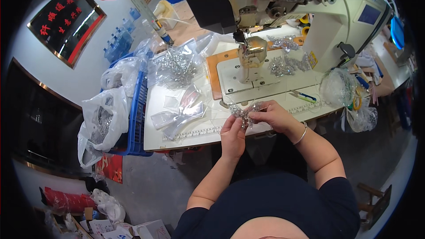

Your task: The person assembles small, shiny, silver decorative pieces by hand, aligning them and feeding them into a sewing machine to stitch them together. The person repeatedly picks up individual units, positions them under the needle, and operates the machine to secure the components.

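Observation:
Near the front edge of the white sewing table, both hands pinch a glittering silver piece [239,114] that looks like beaded or rhinestone trim. Its exact kind is too small to tell. My left hand [233,136] grips it from below on the left, fingers closed. From the right, my right hand [273,116], a bracelet at the wrist, holds its other side between thumb and fingers. Just beyond stands the sewing machine [254,57], its needle area above a metal plate. Similar silver pieces [283,66] lie in a pile on the machine bed.
Left on the table are a clear bag of silver pieces [176,65] and clear plastic sheets [183,115]. Thread snips [304,96] lie on the right by a ruler strip [195,131]. A blue crate [141,106] with white plastic bags [104,117] adjoins the table's left side.

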Motion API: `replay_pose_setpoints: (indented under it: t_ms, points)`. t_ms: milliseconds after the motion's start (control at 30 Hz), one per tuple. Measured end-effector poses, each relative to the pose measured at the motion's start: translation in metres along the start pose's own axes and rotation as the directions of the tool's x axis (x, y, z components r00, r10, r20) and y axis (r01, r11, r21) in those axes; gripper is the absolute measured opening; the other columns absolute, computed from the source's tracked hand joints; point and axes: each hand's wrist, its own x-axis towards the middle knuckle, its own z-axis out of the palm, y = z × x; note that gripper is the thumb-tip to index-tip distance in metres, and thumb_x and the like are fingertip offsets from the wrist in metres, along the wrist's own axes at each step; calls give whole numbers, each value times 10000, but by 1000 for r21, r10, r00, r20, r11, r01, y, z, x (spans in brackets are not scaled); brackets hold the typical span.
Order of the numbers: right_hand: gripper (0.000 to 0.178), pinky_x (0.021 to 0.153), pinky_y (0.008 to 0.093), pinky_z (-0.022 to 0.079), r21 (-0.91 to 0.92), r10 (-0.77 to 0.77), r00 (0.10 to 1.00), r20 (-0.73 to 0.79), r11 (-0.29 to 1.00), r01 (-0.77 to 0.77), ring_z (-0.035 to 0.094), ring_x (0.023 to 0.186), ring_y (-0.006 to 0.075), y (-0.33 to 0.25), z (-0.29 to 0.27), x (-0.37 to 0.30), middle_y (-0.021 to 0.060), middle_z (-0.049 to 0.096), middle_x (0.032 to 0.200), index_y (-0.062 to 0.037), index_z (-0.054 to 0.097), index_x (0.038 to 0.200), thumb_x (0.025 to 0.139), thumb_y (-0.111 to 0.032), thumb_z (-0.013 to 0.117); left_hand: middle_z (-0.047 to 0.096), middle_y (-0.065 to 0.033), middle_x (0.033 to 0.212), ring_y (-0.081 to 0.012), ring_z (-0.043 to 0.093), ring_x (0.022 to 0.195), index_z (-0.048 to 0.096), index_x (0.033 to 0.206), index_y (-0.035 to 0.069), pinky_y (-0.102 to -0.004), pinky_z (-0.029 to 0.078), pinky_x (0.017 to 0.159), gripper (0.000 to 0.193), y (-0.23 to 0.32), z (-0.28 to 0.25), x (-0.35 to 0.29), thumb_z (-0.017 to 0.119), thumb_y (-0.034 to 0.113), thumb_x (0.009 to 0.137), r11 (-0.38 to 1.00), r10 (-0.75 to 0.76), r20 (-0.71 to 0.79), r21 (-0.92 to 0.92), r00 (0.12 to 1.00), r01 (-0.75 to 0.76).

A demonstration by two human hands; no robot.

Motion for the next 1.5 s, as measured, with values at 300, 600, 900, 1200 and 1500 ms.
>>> replay_pose_setpoints:
  t_ms: [300,600,900,1200,1500]
  points:
    - [445,765,282,438,-365,-426,793,-434,889,277,536,865,153,11,3,-5,36,576,876,-4,548,1137,741,-108,720,620,-51,983,-152,603,884,567,1030,35,-303,493,814,183,-3,-8,12,572,-17,855,996,78,-140,-24,987,-82]
    - [234,754,338,410,-784,-651,731,-204,556,276,511,838,244,8,22,-21,63,593,794,-51,639,879,692,-146,745,619,-65,984,-157,609,885,565,1022,23,-297,500,815,162,-1,1,4,558,-19,866,994,99,-93,-32,991,-102]
    - [207,693,255,431,-251,-350,875,-334,928,275,531,766,71,19,30,-15,-16,603,788,-34,627,842,708,-119,760,618,-60,1036,-157,597,940,555,1059,50,-305,485,844,203,-6,-9,2,561,-6,863,995,100,-83,-3,992,-100]
    - [206,765,264,456,-271,-362,853,-376,923,273,570,813,126,14,34,-12,35,621,832,-23,631,865,715,-94,752,606,-81,1050,-175,592,970,531,1063,56,-340,495,853,188,-6,-12,1,554,30,878,993,104,-19,-60,994,-105]
    - [232,815,290,436,-542,-513,779,-360,795,273,568,872,174,20,31,-10,44,601,894,-46,616,840,699,-157,763,595,-90,1047,-189,595,960,511,1053,50,-370,509,852,162,-1,-7,-4,530,35,892,996,42,-65,-72,997,-47]
